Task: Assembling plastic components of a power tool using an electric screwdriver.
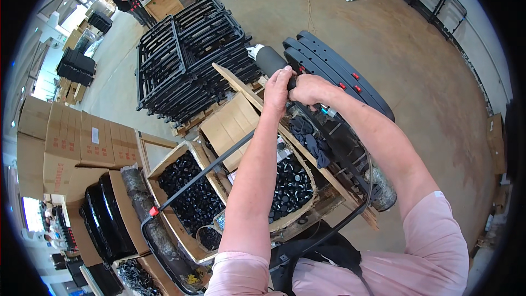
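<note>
My left hand (278, 89) and my right hand (311, 90) are close together, both closed at the near end of a dark grey foam roller (270, 60). White material shows at the roller's far end. A black bent tube frame (211, 169) with a red clip (154, 211) passes behind my left forearm and curves round in front of my body. How it joins the roller is hidden by my hands. Just beyond my right hand lie several long dark grey panels (334, 66) with red fittings. What my right fingers grip underneath is partly hidden.
Open bins of small black plastic parts (189, 192) stand below my left arm, beside a wooden board (329, 178) and dark cloth (309, 137). Black frames (189, 55) are stacked ahead. Cardboard boxes (82, 142) stand left. Another person (127, 1) is at the far left.
</note>
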A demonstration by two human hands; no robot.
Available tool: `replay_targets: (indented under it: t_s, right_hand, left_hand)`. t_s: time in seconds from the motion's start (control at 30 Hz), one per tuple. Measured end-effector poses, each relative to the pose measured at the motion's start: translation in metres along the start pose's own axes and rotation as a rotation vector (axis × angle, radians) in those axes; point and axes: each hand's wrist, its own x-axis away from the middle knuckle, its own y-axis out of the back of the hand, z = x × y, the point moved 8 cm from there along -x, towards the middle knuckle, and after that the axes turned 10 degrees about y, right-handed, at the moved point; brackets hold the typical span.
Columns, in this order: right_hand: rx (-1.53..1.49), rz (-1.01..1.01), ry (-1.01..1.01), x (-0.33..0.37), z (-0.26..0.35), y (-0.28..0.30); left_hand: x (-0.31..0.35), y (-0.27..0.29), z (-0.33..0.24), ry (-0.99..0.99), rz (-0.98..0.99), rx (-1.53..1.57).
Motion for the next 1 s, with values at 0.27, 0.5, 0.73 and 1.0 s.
replay_targets:
  t_s: [0.27,0.5,0.73,1.0]
  right_hand:
    - [-0.126,0.006,0.005,-0.014,-0.004,-0.003]
    - [-0.222,-0.001,0.021,-0.010,-0.003,0.000]
    - [-0.195,-0.087,0.187,0.025,0.044,0.014]
    - [-0.308,-0.006,0.321,0.156,0.151,-0.118]
  left_hand:
    - [0.004,-0.003,0.003,0.079,0.033,0.051]
    - [0.017,-0.003,-0.017,0.047,-0.101,-0.133]
    - [0.103,0.051,-0.027,-0.122,-0.460,-0.172]
    - [0.301,0.153,0.047,0.438,-0.170,0.135]
